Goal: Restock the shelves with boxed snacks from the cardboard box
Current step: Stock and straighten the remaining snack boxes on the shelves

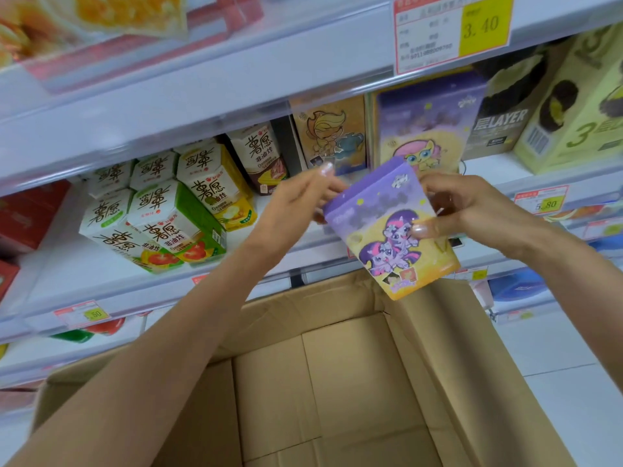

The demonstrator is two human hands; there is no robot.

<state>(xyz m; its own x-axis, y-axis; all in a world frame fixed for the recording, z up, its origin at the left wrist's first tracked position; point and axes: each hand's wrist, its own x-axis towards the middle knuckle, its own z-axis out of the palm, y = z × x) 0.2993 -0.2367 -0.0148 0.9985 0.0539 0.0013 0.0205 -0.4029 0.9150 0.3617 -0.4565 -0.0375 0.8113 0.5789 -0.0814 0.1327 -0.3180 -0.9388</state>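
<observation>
A purple and yellow snack box (387, 227) with cartoon ponies is tilted in the air in front of the middle shelf. My left hand (296, 200) pinches its upper left corner. My right hand (472, 210) grips its right edge, thumb on the front. Below it stands the open cardboard box (337, 382), with only its bare bottom showing. On the shelf (488, 166) behind stand two similar pony boxes, an orange one (332, 133) and a purple one (424, 119).
White and green snack cartons (161, 210) are stacked at the left of the same shelf. Green and black boxes (573, 106) stand at the right. A shelf edge with a price tag (451, 32) hangs overhead. Lower shelves hold red and blue goods.
</observation>
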